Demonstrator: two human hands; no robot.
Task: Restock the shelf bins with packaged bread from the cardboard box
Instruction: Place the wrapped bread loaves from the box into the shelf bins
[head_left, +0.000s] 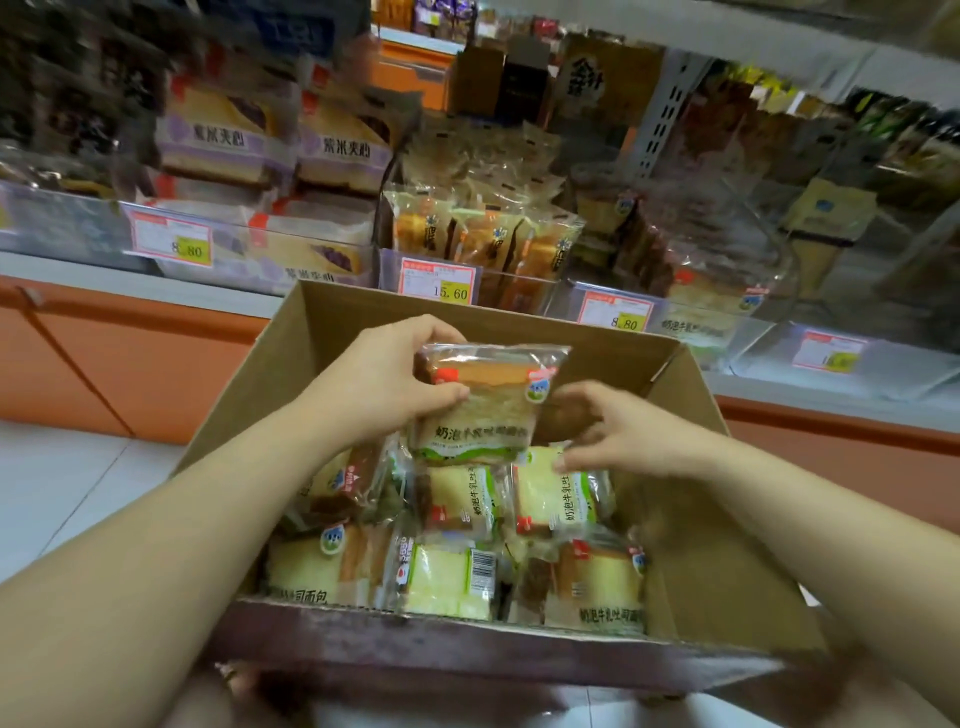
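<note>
In the head view, one bread pack (480, 402) is held upright above the cardboard box (691, 519), clamped at its left edge by the left hand (387, 382). The right hand (610, 434) is spread with nothing gripped, its fingertips touching or just above a pack in the box (558, 493); the blur leaves that unsettled. Several packs are left in the box, filling its near half. The bin (691, 325) beyond the box, which appears to hold matching packs, is only partly filled, so much restocking seems left.
</note>
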